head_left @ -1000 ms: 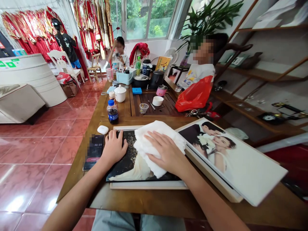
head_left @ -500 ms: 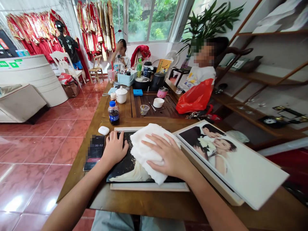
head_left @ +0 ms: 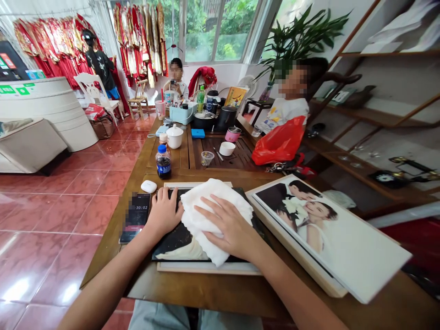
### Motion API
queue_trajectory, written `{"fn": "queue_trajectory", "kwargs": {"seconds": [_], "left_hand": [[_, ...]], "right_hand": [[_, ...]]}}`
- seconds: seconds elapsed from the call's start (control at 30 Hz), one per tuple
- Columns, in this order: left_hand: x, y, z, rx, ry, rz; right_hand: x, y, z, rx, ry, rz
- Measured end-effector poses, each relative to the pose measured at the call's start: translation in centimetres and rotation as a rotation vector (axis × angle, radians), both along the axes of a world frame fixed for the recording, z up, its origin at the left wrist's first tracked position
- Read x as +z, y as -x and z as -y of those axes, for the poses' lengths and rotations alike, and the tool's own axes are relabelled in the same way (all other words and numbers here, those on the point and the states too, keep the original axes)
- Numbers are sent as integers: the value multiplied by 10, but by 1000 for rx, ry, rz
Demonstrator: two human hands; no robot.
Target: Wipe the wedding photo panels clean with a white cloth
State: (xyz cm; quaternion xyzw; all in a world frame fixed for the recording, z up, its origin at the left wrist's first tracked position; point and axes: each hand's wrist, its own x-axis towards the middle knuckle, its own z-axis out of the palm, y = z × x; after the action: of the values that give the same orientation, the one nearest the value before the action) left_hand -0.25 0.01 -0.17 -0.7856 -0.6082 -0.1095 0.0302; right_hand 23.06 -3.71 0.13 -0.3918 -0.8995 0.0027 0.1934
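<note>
A dark photo print point(head_left: 172, 240) with a pale dress in it lies on a light wooden frame point(head_left: 209, 268) in front of me. My left hand point(head_left: 166, 211) rests on the print's left part, fingers spread and holding nothing. Over the middle of the print is a white cloth point(head_left: 199, 201), which hides much of the picture. My right hand point(head_left: 228, 224) lies flat on this cloth with its fingers apart, pressing on it rather than gripping it.
Right of the print, a wedding photo panel point(head_left: 330, 229) lies aslant on another frame. A phone point(head_left: 135, 217), a white earbud case point(head_left: 149, 186) and a blue-capped bottle point(head_left: 163, 162) stand at the left. Beyond are a white bowl point(head_left: 227, 148), a red bag point(head_left: 280, 140) and a seated person.
My right hand and the white cloth beneath it have shifted slightly left across the print. The left hand stays in place.
</note>
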Motion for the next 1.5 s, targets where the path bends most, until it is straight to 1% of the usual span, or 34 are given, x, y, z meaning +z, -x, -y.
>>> {"fn": "queue_trajectory", "kwargs": {"seconds": [0.23, 0.33, 0.5, 0.7, 0.97, 1.03, 1.2, 1.27, 1.37, 1.5], "left_hand": [[0, 1, 0, 1, -10, -7], [-1, 1, -1, -1, -11, -13], [0, 2, -1, -7, 6, -25], [-1, 2, 0, -6, 10, -21], [0, 0, 0, -5, 5, 3], [0, -1, 0, -4, -10, 9], [0, -1, 0, -9, -13, 2], [0, -1, 0, -11, -16, -1], [-1, -1, 0, -5, -27, 1], [-2, 0, 0, -11, -23, 8]], "right_hand": [[3, 1, -3, -21, 39, 12], [4, 3, -2, -22, 33, 25], [5, 8, 3, 13, 19, 56], [5, 13, 9, 5, 3, 55], [7, 9, 7, -17, 11, 31], [6, 4, 4, -41, 10, 26], [4, -11, -5, -159, -15, 24], [3, -13, -6, -172, -22, 27], [3, -11, -4, -147, -19, 32], [3, -1, 4, -63, -4, 25]]}}
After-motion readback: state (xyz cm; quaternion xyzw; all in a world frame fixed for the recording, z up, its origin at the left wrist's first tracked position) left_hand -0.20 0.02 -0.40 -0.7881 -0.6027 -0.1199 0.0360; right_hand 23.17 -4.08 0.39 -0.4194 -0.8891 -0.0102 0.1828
